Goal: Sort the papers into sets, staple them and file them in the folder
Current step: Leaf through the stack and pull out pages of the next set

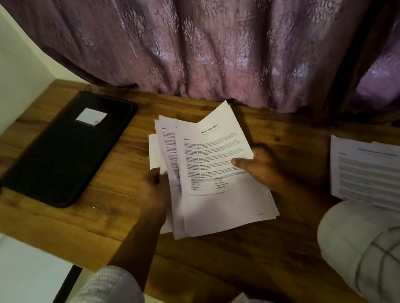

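Black and closed, the folder (pixel 65 151) lies flat at my far left on the wooden desk (pixel 86 224), well apart from the work. My left hand (pixel 154 188) pinches the back sheets of the fanned papers (pixel 213 170), held above the desk's middle. My right hand (pixel 260 164) grips the front sheet, thumb on top. I judge this is the sorting step; next I must peel that sheet off towards the pile (pixel 384 172) at the right. Bare wood lies between, and the curtain (pixel 199 31) crowds the back edge.
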